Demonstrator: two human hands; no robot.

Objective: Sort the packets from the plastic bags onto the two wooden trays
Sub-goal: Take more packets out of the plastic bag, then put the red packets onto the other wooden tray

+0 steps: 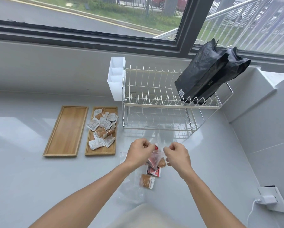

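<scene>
Two wooden trays lie side by side on the grey counter. The left tray (67, 130) holds nothing. The right tray (101, 149) carries a heap of several white and brown packets (102, 127). My left hand (140, 152) and my right hand (177, 153) both pinch the top of a clear plastic bag (157, 156) held just above the counter, with red and brown packets inside it. A brown packet (147, 181) and a red packet (153, 171) lie below the bag. Another clear bag (129, 190) lies flat near me.
A white two-tier dish rack (162, 102) stands behind my hands, with a white cutlery holder (116, 78) on its left side and two black pouches (210, 74) leaning in its top tier. A wall socket with a white plug (268, 200) sits at the right.
</scene>
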